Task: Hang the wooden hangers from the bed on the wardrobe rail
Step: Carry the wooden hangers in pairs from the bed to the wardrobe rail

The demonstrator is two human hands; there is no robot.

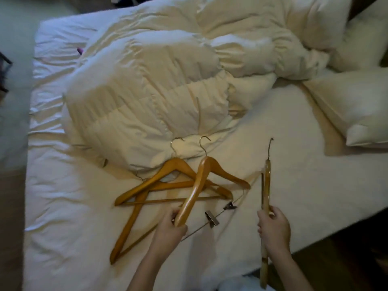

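Several wooden hangers lie on the white bed sheet (84, 217). My left hand (171, 225) grips the end of a clip hanger (201, 181), its metal clips (212, 218) dangling from a wire bar. Under it lie two more hangers: one (168, 173) flat with its hook against the duvet, another (130, 225) angled toward the bed's near edge. My right hand (273, 227) holds a fourth hanger (266, 198) edge-on and upright, hook pointing away from me. The wardrobe rail is out of view.
A crumpled cream duvet (157, 91) fills the bed's middle just beyond the hangers. Pillows (357, 108) lie at the right. Dark floor shows at the bed's near right edge (346, 248) and pale carpet at the left (12, 122).
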